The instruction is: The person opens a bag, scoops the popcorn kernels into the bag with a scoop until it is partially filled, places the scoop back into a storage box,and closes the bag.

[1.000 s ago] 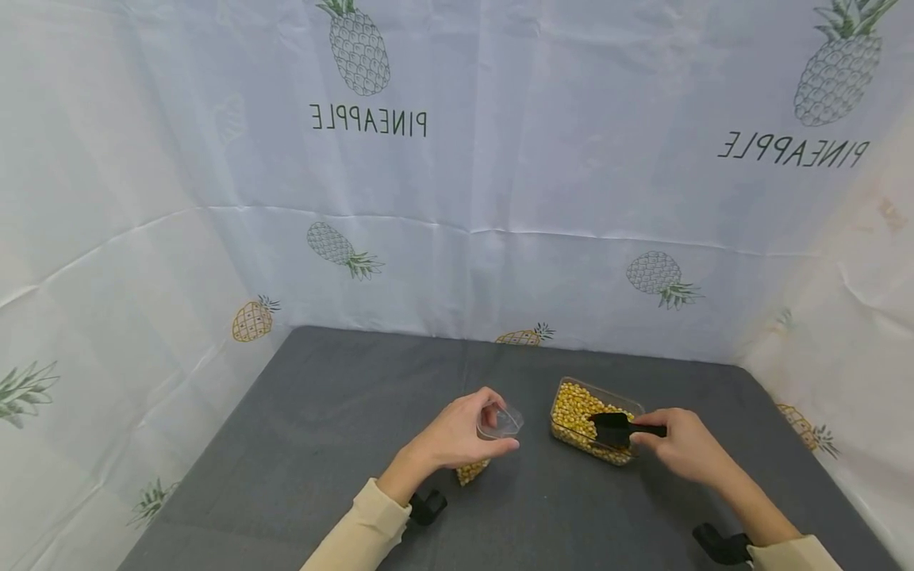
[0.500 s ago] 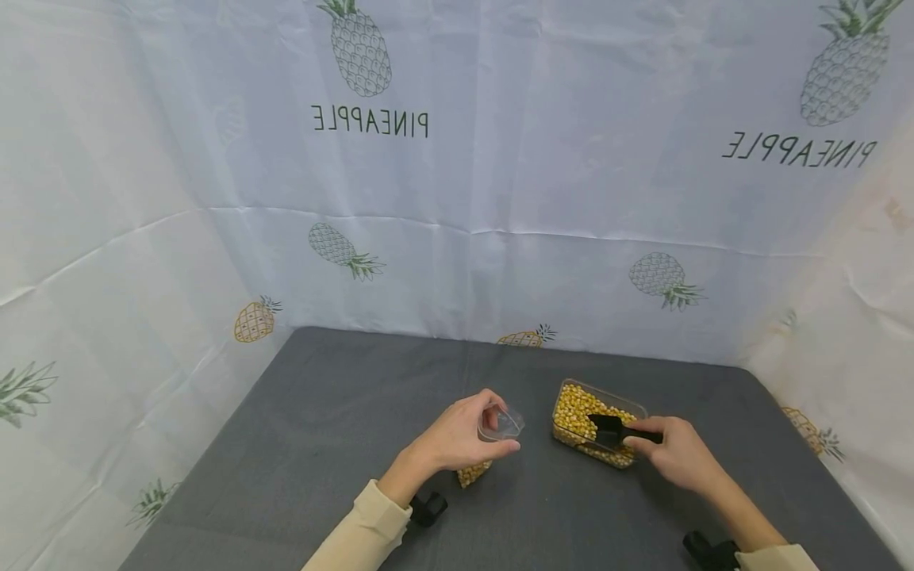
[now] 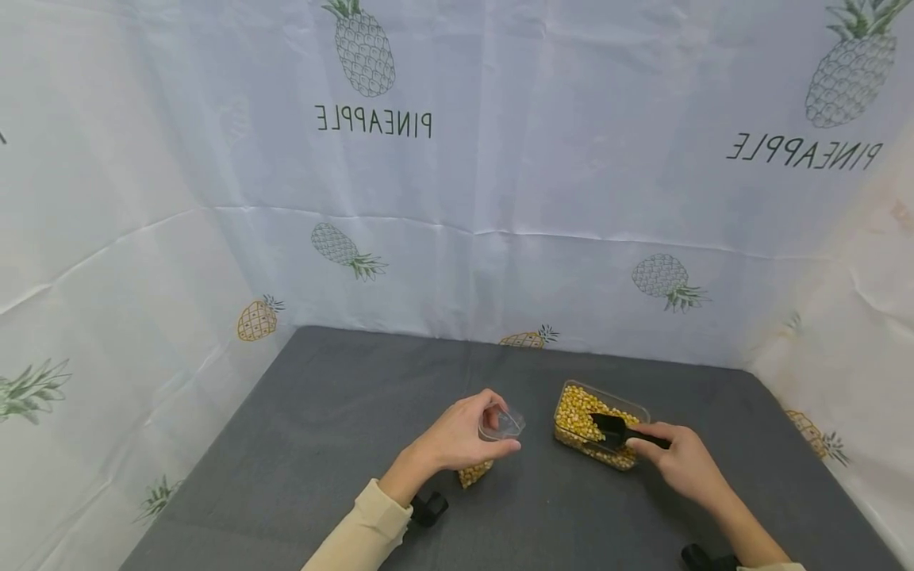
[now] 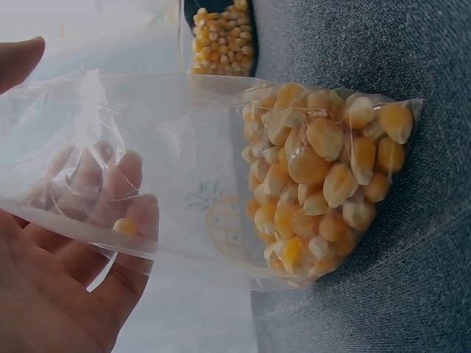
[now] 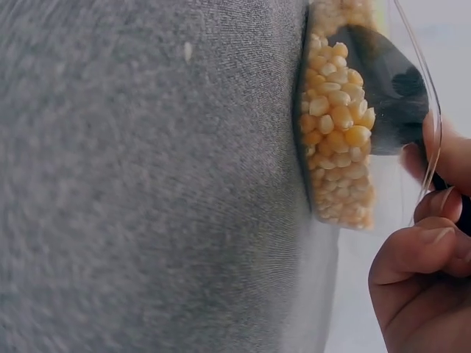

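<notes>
My left hand (image 3: pixel 453 434) holds up a clear plastic bag (image 4: pixel 324 184) by its mouth, which the spread thumb and curled fingers keep wide. Yellow corn kernels fill its lower end, and one kernel sits higher up near the fingers. To the right stands a clear rectangular container (image 3: pixel 620 399) of corn kernels (image 3: pixel 577 408). My right hand (image 3: pixel 677 460) grips the handle of a black scoop (image 3: pixel 610 429), whose blade lies inside the container among the kernels. In the right wrist view, the scoop blade (image 5: pixel 390 88) shows through the clear wall, partly behind the kernels.
A grey cloth covers the table (image 3: pixel 357 412). White curtains (image 3: pixel 457 174) with pineapple prints enclose the back and sides. One small pale speck (image 5: pixel 188 51) lies on the cloth near the container. Black wrist mounts (image 3: pixel 428 509) sit below both hands.
The scoop's blade dipped lower among the kernels, then came up a little. My right hand has shifted slightly toward me. The left hand and the bag stay in place.
</notes>
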Tool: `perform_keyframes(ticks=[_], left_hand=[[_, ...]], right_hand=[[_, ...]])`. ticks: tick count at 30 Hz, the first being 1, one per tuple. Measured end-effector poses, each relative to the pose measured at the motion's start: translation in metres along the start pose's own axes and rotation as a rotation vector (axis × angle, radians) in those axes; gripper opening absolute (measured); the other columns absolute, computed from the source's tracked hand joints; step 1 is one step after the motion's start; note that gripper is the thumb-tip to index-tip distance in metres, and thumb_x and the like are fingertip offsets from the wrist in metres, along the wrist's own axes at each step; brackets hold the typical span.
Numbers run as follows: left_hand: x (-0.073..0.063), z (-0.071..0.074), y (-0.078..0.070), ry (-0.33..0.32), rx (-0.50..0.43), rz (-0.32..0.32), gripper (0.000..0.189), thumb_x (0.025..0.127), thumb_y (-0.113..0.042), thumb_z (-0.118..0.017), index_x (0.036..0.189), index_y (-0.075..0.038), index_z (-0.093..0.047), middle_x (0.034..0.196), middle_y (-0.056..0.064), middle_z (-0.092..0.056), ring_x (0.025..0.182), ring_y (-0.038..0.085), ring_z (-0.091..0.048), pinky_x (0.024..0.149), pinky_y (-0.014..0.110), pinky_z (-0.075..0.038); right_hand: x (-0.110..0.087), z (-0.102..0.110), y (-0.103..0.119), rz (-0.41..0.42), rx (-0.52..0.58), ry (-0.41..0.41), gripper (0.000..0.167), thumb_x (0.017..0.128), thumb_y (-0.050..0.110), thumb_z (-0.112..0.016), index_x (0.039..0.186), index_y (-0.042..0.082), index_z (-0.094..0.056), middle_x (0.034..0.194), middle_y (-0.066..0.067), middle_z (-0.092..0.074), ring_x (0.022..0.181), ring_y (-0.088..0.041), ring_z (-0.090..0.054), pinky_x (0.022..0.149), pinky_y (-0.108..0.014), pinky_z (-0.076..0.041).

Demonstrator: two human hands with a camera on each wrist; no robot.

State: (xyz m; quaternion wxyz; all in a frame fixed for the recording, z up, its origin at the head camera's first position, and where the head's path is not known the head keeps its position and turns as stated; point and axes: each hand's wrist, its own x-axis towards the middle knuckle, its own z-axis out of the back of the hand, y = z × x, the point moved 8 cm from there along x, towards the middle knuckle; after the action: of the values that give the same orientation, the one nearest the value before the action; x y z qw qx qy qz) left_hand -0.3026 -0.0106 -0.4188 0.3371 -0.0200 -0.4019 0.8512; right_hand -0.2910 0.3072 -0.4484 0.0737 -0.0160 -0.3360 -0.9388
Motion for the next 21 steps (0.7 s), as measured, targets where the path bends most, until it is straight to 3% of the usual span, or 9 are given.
perform_keyframes(ticks=[7, 13, 14, 16, 18, 20, 21], left_hand=[[0.0, 0.0, 0.0, 0.0, -0.001, -0.005, 0.047, 0.093, -0.045, -0.072, 0.125, -0.014, -0.058, 0.095, -0.009, -0.055, 0.08, 0.002, -0.054, 0.072, 0.024, -0.049], [0.0, -0.001, 0.0, 0.007, -0.007, -0.003, 0.047, 0.093, -0.045, -0.072, 0.125, -0.014, -0.058, 0.095, -0.009, -0.055, 0.081, 0.002, -0.054, 0.072, 0.024, -0.049], [0.0, -0.001, 0.0, 0.008, -0.009, -0.004, 0.047, 0.093, -0.045, -0.072, 0.125, -0.014, -0.058, 0.095, -0.009, -0.055, 0.081, 0.002, -0.054, 0.072, 0.024, -0.049], [-0.001, -0.001, 0.0, 0.007, -0.009, -0.006, 0.047, 0.093, -0.045, -0.072, 0.125, -0.014, -0.058, 0.095, -0.009, -0.055, 0.081, 0.002, -0.054, 0.072, 0.024, -0.049], [-0.001, -0.001, 0.0, 0.006, -0.008, -0.007, 0.047, 0.093, -0.045, -0.072, 0.125, -0.014, -0.058, 0.095, -0.009, -0.055, 0.081, 0.002, -0.055, 0.072, 0.024, -0.049], [-0.001, 0.0, 0.0, 0.004, -0.007, -0.007, 0.047, 0.093, -0.045, -0.072, 0.125, -0.014, -0.058, 0.095, -0.009, -0.055, 0.081, 0.002, -0.055, 0.073, 0.024, -0.049], [-0.001, 0.0, 0.0, 0.004, -0.006, -0.006, 0.046, 0.093, -0.045, -0.072, 0.125, -0.014, -0.058, 0.095, -0.009, -0.055, 0.081, 0.002, -0.055, 0.073, 0.024, -0.049]], right_hand=[[0.0, -0.001, -0.008, -0.028, 0.023, -0.016, 0.053, 0.099, 0.036, -0.068, 0.129, -0.008, -0.065, 0.131, -0.035, -0.058, 0.119, -0.055, -0.056, 0.085, -0.058, -0.053], [-0.004, -0.002, -0.012, -0.055, 0.105, -0.014, 0.051, 0.101, 0.034, -0.065, 0.133, -0.006, -0.062, 0.136, -0.035, -0.055, 0.123, -0.055, -0.053, 0.087, -0.057, -0.053], [-0.004, -0.002, -0.014, -0.07, 0.138, -0.011, 0.052, 0.101, 0.033, -0.065, 0.135, -0.006, -0.061, 0.128, -0.035, -0.059, 0.11, -0.05, -0.062, 0.082, -0.053, -0.055], [-0.005, -0.003, -0.016, -0.1, 0.208, 0.001, 0.054, 0.101, 0.032, -0.065, 0.138, -0.007, -0.058, 0.094, -0.026, -0.067, 0.078, -0.034, -0.067, 0.068, -0.044, -0.055], [-0.006, -0.004, -0.019, -0.126, 0.278, 0.008, 0.055, 0.101, 0.031, -0.066, 0.14, -0.007, -0.056, 0.065, -0.01, -0.055, 0.052, -0.018, -0.048, 0.055, -0.037, -0.049], [-0.006, -0.005, -0.022, -0.16, 0.344, 0.018, 0.057, 0.1, 0.029, -0.067, 0.142, -0.007, -0.053, 0.053, 0.001, -0.033, 0.045, -0.011, -0.025, 0.047, -0.034, -0.039], [-0.006, -0.005, -0.023, -0.165, 0.359, 0.02, 0.058, 0.1, 0.029, -0.067, 0.143, -0.007, -0.052, 0.05, 0.003, -0.029, 0.045, -0.01, -0.025, 0.048, -0.034, -0.039]])
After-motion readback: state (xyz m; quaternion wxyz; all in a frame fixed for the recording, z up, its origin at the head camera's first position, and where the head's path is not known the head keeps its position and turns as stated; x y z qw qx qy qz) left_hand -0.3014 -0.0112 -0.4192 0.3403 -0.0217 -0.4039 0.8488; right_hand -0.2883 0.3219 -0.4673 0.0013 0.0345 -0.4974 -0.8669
